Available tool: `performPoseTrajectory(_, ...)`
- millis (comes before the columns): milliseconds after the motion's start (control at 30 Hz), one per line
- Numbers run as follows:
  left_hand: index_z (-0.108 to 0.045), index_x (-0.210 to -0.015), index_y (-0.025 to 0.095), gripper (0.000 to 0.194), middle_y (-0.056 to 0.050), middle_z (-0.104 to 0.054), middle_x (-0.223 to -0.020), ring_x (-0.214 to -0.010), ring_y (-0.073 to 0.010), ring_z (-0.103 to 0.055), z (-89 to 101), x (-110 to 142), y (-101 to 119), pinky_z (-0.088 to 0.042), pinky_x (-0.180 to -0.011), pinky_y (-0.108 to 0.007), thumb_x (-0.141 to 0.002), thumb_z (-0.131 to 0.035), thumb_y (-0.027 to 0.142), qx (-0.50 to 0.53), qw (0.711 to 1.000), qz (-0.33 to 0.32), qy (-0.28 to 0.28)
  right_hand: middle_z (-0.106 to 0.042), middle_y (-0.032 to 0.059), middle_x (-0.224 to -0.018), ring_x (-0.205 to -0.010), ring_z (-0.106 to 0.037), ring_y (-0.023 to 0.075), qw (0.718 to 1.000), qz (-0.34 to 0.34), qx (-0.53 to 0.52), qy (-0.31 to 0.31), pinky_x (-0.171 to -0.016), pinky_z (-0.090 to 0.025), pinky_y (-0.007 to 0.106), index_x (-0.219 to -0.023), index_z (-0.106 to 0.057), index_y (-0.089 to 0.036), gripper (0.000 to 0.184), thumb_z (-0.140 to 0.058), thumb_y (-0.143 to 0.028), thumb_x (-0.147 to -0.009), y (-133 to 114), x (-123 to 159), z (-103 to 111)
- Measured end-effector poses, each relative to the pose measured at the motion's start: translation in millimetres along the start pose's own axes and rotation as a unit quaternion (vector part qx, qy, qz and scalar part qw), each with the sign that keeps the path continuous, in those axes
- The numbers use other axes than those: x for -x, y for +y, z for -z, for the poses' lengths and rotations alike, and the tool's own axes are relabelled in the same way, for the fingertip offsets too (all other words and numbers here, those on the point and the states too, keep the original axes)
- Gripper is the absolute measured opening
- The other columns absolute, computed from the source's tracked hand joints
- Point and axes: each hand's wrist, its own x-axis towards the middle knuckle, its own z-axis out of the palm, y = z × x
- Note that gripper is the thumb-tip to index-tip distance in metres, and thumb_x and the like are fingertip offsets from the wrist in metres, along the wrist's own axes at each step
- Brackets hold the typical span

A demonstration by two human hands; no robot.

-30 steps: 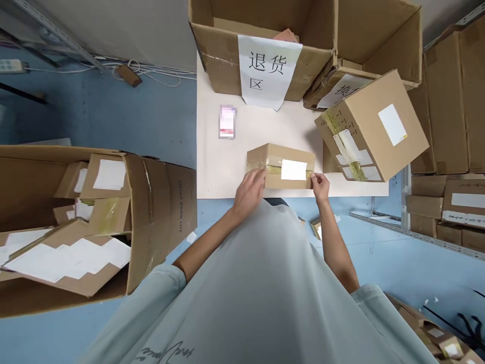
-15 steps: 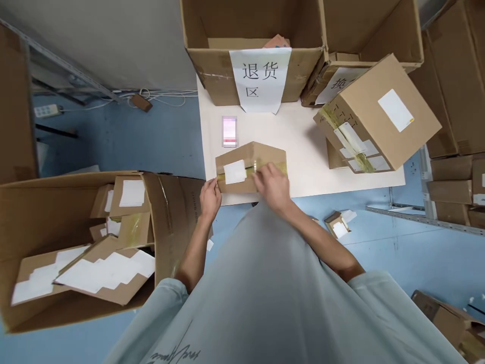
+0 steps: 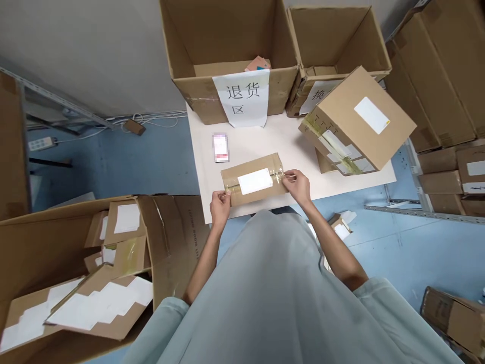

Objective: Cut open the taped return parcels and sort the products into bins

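Observation:
A small taped cardboard box (image 3: pixel 242 201) with a white label lies on the white table (image 3: pixel 250 139), near its front edge. My left hand (image 3: pixel 220 206) grips the box's left end, fingers closed at the corner. At the opposite end my right hand (image 3: pixel 298 186) pinches the taped edge between thumb and fingers. Clear tape with a yellowish tint runs along the seam, and the label covers its middle. Beyond the box lies a phone (image 3: pixel 221 147), its screen blurred out.
Two large open cartons (image 3: pixel 197 98) with paper signs stand at the back. A big labelled box (image 3: pixel 382 108) leans at the table's right. On the left, a deep carton (image 3: pixel 170 242) holds several small boxes. Stacked cartons (image 3: pixel 435 86) rise at far right; cables (image 3: pixel 162 119) lie on the floor.
My right hand has moved from the box's top to its right end. The box has been turned so its label faces up more squarely. The view has shifted a little.

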Motion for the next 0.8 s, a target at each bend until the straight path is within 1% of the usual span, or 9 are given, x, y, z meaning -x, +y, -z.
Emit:
performPoseTrajectory(100,-0.062,-0.113,0.024,0.020,-0.013,-0.084,-0.113,-0.107,-0.0294,-0.083,-10.1,12,15,-0.065,-0.099,-0.042,-0.102,-0.065,0.041,-0.002,1.000,-0.013,0.003,-0.087,0.0094,-0.108,-0.105,-0.085,0.0286,0.993,-0.081,-0.085,0.008,-0.103,-0.066,0.042,-0.100,-0.076,-0.024,0.014,-0.069,-0.032,-0.091,35,-7,3)
performPoseTrajectory(267,-0.064,-0.123,0.023,0.028,-0.016,-0.081,-0.125,-0.122,-0.0329,-0.079,-1.9,19,25,-0.063,-0.111,-0.050,-0.100,-0.065,0.039,-0.044,0.999,-0.012,0.027,-0.087,0.0101,-0.107,-0.102,-0.085,0.0279,0.987,-0.061,-0.146,-0.042,-0.100,-0.070,0.045,-0.095,-0.077,-0.024,0.019,-0.074,-0.043,-0.093,50,-2,-4)
performPoseTrajectory(333,-0.063,-0.135,0.021,0.040,-0.020,-0.075,-0.142,-0.138,-0.0351,-0.072,-3.6,21,39,-0.057,-0.122,-0.054,-0.100,-0.065,0.040,-0.057,0.995,-0.053,0.069,-0.086,0.0105,-0.113,-0.105,-0.085,0.0277,0.986,-0.013,-0.160,-0.047,-0.098,-0.072,0.046,-0.100,-0.079,-0.024,0.027,-0.076,-0.051,-0.096,49,-1,15)
performPoseTrajectory(400,-0.061,-0.146,0.020,0.050,-0.022,-0.067,-0.157,-0.148,-0.0344,-0.065,-17.5,25,65,-0.052,-0.128,-0.053,-0.103,-0.063,0.044,-0.025,0.989,-0.116,0.088,-0.084,0.0115,-0.122,-0.111,-0.083,0.0278,0.983,0.061,-0.171,-0.015,-0.097,-0.072,0.047,-0.112,-0.081,-0.024,0.034,-0.071,-0.056,-0.103,49,-4,56)
performPoseTrajectory(433,-0.060,-0.149,0.020,0.051,-0.022,-0.066,-0.159,-0.150,-0.0333,-0.065,-30.3,27,83,-0.052,-0.129,-0.051,-0.105,-0.062,0.047,0.007,0.987,-0.142,0.075,-0.083,0.0120,-0.124,-0.114,-0.082,0.0278,0.980,0.097,-0.171,0.021,-0.099,-0.072,0.047,-0.118,-0.082,-0.025,0.036,-0.067,-0.056,-0.107,51,-8,84)
performPoseTrajectory(500,-0.063,-0.147,0.020,0.051,-0.020,-0.068,-0.157,-0.146,-0.0317,-0.068,-67.7,31,123,-0.053,-0.129,-0.050,-0.108,-0.060,0.053,0.071,0.984,-0.161,0.010,-0.082,0.0125,-0.124,-0.117,-0.080,0.0283,0.974,0.126,-0.142,0.124,-0.103,-0.070,0.047,-0.123,-0.082,-0.026,0.037,-0.063,-0.055,-0.111,61,-23,150)
performPoseTrajectory(600,-0.067,-0.141,0.022,0.050,-0.018,-0.071,-0.155,-0.143,-0.0320,-0.071,-146.4,35,187,-0.056,-0.126,-0.052,-0.106,-0.065,0.058,0.143,0.973,-0.109,-0.143,-0.077,0.0161,-0.134,-0.132,-0.073,0.0328,0.951,0.134,-0.063,0.272,-0.115,-0.063,0.054,-0.130,-0.080,-0.026,0.040,-0.064,-0.057,-0.110,100,-70,250)
performPoseTrajectory(700,-0.064,-0.146,0.021,0.058,-0.022,-0.064,-0.164,-0.144,-0.0331,-0.071,-229.9,40,243,-0.057,-0.125,-0.053,-0.106,-0.068,0.063,0.235,0.937,0.018,-0.258,-0.067,0.0208,-0.153,-0.150,-0.061,0.0378,0.946,0.131,-0.029,0.295,-0.126,-0.052,0.062,-0.147,-0.072,-0.022,0.060,-0.074,-0.061,-0.101,156,-140,320)
performPoseTrajectory(800,-0.065,-0.147,0.018,0.067,-0.026,-0.058,-0.170,-0.150,-0.0355,-0.067,-292.3,47,280,-0.054,-0.127,-0.053,-0.107,-0.066,0.071,0.303,0.894,0.131,-0.303,-0.066,0.0223,-0.159,-0.152,-0.060,0.0389,0.964,0.093,-0.051,0.242,-0.128,-0.049,0.063,-0.152,-0.068,-0.020,0.078,-0.076,-0.072,-0.094,203,-206,349)
